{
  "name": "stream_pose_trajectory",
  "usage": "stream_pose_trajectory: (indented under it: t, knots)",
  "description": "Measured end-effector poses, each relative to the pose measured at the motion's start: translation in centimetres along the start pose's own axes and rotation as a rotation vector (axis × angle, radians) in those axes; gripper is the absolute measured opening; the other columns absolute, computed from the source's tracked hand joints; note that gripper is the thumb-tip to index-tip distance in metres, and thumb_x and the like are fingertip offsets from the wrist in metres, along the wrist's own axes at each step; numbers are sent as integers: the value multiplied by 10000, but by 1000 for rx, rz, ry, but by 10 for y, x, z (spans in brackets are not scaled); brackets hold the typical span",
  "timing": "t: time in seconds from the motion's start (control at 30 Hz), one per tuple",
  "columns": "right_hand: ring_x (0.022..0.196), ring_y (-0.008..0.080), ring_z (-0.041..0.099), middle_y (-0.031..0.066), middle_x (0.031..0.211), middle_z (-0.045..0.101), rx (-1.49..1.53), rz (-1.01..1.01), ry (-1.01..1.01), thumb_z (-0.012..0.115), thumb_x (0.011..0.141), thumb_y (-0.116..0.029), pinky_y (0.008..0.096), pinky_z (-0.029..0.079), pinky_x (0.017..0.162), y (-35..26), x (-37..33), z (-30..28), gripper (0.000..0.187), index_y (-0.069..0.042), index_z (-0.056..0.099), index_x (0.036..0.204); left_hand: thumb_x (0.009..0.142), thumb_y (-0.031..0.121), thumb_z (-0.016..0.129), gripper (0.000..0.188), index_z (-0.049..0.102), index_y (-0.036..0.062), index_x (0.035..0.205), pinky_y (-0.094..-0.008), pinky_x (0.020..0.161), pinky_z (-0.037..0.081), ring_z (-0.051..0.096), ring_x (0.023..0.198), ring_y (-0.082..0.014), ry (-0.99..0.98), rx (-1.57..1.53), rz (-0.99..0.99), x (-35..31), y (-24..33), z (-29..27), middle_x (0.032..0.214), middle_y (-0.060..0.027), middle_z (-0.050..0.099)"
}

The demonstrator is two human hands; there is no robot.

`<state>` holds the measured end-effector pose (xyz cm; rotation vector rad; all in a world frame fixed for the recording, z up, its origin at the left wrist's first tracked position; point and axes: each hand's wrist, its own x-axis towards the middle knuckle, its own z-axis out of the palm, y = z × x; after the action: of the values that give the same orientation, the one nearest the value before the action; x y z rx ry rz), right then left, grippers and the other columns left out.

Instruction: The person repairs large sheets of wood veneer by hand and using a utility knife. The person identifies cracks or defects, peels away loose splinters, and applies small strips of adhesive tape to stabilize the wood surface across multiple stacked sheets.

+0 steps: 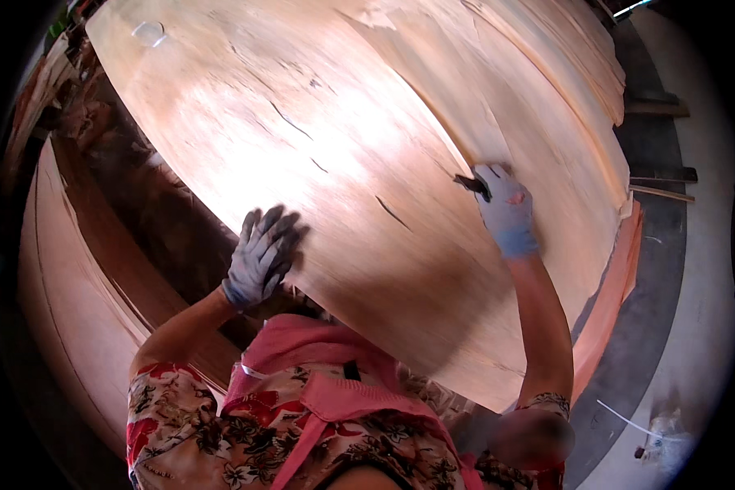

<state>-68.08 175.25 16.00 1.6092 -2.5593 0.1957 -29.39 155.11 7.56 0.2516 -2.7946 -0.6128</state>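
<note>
Lying at the left, a pinkish-tan stack of curved thin wood sheets (65,269) borders a dark gap with brown wood scraps. Next comes the left hand (260,255), in a grey glove with darkened fingers; it lies flat, fingers extended and holding nothing, over the near-left edge of a broad pale wood veneer sheet (367,278). This sheet fills the middle, marked by narrow dark splits (290,122). Flat, light pressure should suit it best, since a hard push or bend near the splits could lengthen them. By its right edge, the grey-gloved right hand (505,204) is closed around a small black object (470,184), its kind unclear; guiding it low and along the grain would likely avoid snagging. Farther right lie overlapping pale veneer layers (567,122) with uneven edges.
</note>
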Motion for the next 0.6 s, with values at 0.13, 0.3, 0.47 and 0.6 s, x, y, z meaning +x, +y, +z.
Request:
stream_pose_trajectory:
  t: [0.13, 0.3, 0.47, 0.6]
  knots:
    - [837, 344, 661, 91, 929, 629, 46, 2, -3, 649, 875, -135, 463, 521, 668, -20, 6, 2, 177, -169, 613, 1045, 956, 330, 494, 603, 460, 117, 1519, -563, 1243, 130, 293, 1518, -327, -90, -44, -83, -32, 26, 6, 1576, -128, 414]
    - [807, 336, 659, 88, 919, 613, 71, -124, 16, 645, 864, -115, 468, 525, 653, -51, 16, 11, 184, -176, 604, 1033, 866, 295, 612, 689, 447, 99, 1506, -567, 1251, 89, 270, 1520, -352, -33, -46, -138, -30, 29, 15, 1598, -133, 371]
    - [772, 328, 659, 82, 886, 602, 57, -275, 10, 642, 855, -112, 470, 526, 638, -83, 33, 45, 193, -182, 602, 1030, 877, 282, 606, 671, 447, 89, 1500, -568, 1252, 92, 234, 1537, -356, 29, 30, -162, -46, 14, 14, 1619, -140, 339]
    - [751, 335, 658, 77, 879, 604, 101, -328, -16, 634, 852, -97, 467, 519, 628, -105, 48, 58, 192, -163, 594, 1027, 874, 267, 597, 690, 430, 102, 1522, -564, 1248, 104, 235, 1537, -361, 58, -1, -196, -54, 11, 8, 1626, -143, 330]
